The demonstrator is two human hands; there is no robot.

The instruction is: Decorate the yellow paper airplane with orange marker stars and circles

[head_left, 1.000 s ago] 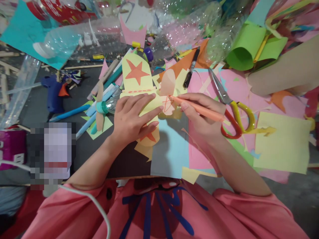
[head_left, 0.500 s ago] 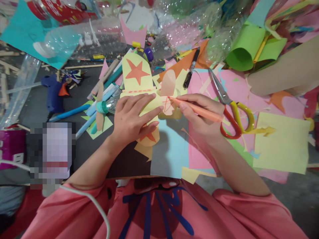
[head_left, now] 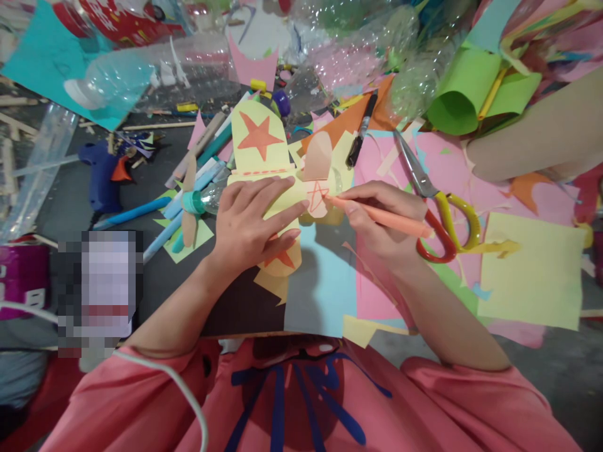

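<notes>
A paper plane built on a clear bottle lies before me: yellow wings [head_left: 262, 147] with orange stars, a teal cap and tan propeller [head_left: 189, 202] at the left. My left hand [head_left: 252, 221] lies flat on the near wing, pressing it down. My right hand [head_left: 381, 223] grips an orange pen [head_left: 384, 216] whose tip rests on the peach paper tail piece [head_left: 317, 172], beside a small orange star drawn there.
Red-and-yellow scissors [head_left: 440, 213] lie just right of my right hand. A black marker [head_left: 360, 132], blue paper tubes [head_left: 155, 213], a blue glue gun [head_left: 101, 179], clear plastic bottles [head_left: 141, 69], a green paper roll [head_left: 471, 88] and coloured paper sheets lie all round.
The pen tip has slid a little right and down across the peach piece, and the drawn star now looks closed. My left hand has stayed put.
</notes>
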